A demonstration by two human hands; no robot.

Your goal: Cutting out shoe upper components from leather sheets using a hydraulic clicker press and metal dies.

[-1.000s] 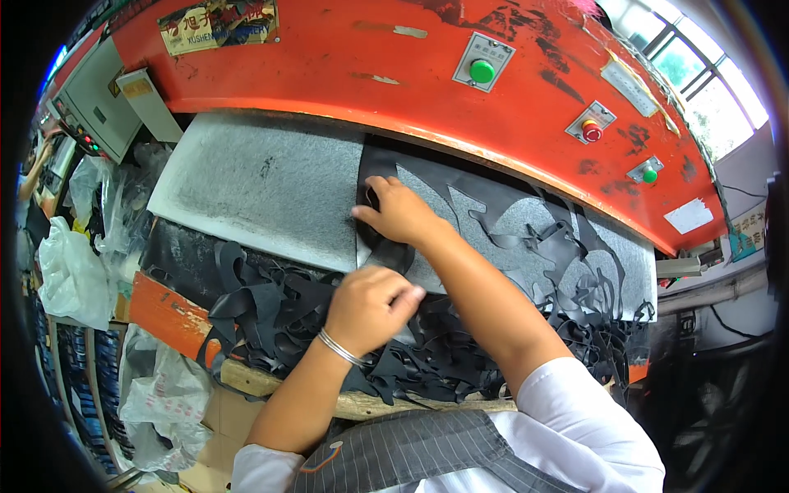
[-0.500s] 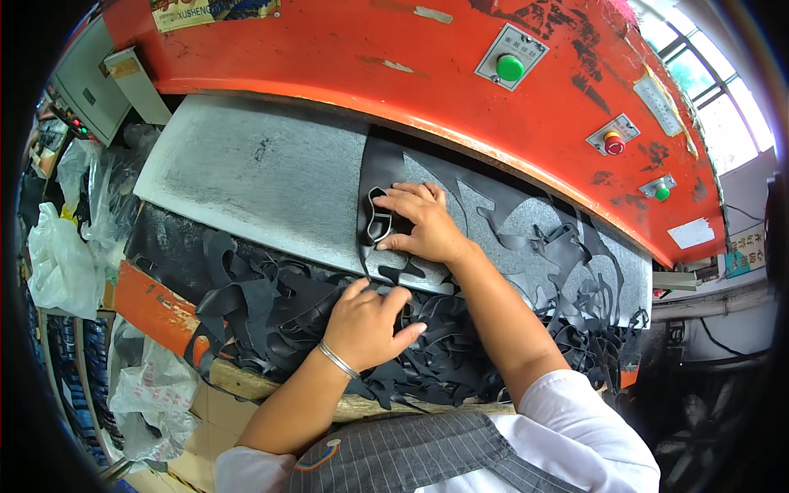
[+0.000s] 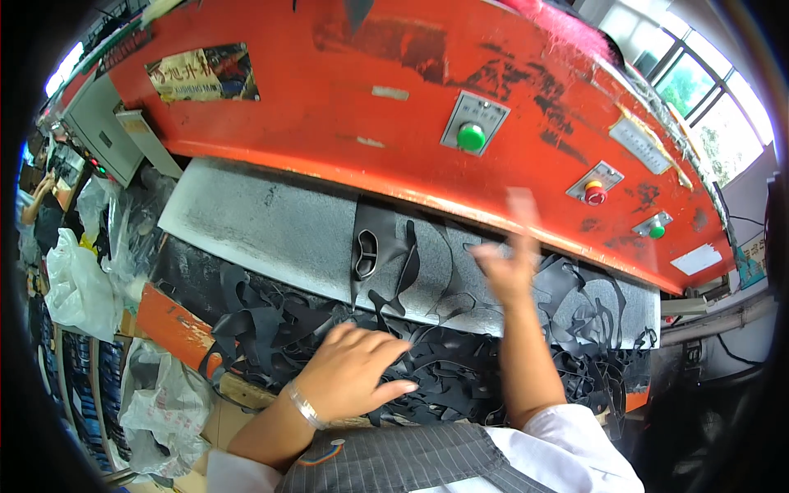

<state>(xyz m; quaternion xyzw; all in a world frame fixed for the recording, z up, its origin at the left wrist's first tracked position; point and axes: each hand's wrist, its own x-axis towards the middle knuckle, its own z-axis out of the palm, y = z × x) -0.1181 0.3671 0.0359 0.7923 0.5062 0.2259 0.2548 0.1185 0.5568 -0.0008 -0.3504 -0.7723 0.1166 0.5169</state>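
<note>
A small cutting die (image 3: 366,261), a metal-edged loop with a crosspiece, stands on a black sheet of leather-like material (image 3: 376,218) on the pale grey board. Neither hand touches it. My right hand (image 3: 511,267) is raised over the board in front of the red machine, smeared by motion, with its thumb apart from the stretched fingers and nothing visible in it. Low and nearer to me, my left hand (image 3: 349,374) hovers over the heap of black offcuts (image 3: 448,366), fingers loosely stretched and thumb out, holding nothing.
The red machine beam (image 3: 329,123) spans the far side, carrying a green button (image 3: 471,137), a red knob (image 3: 595,193) and another green button (image 3: 656,232). Cut strips lie on the grey board (image 3: 246,205) at right. Plastic bags (image 3: 78,283) hang at left.
My right hand has let go of the die and moved up and right. My left hand has drawn back slightly toward me. The view has tilted up, showing more of the machine.
</note>
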